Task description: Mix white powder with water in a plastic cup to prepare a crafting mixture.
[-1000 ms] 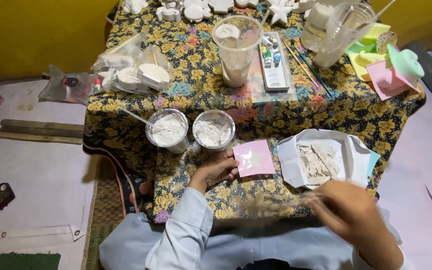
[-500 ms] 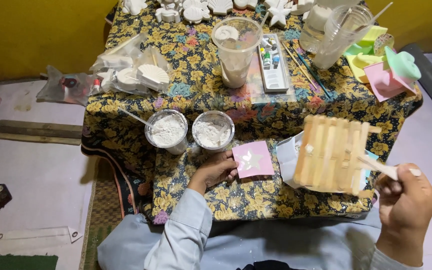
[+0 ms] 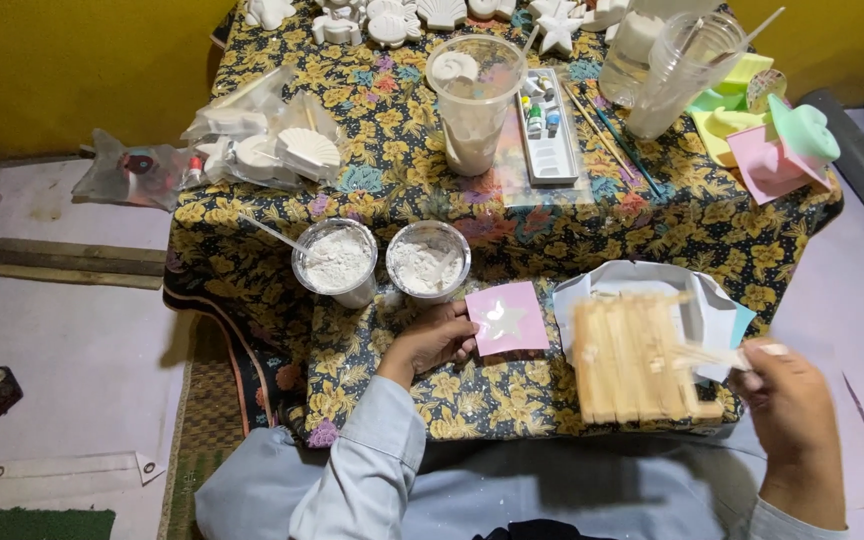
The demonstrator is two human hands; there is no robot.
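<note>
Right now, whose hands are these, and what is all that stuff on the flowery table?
These hands belong to one person. The camera is worn on their head and looks down, so you see what they see. The left hand rests on a pink square mold with a star shape in it. The right hand holds a stick fixed to a fan of wooden sticks, which looks blurry. The fan covers a white paper wrapper. On the flowery tablecloth stand two cups of white powder, a tall plastic cup, a tray of paints, white shell and star figures, and more colored molds.
</note>
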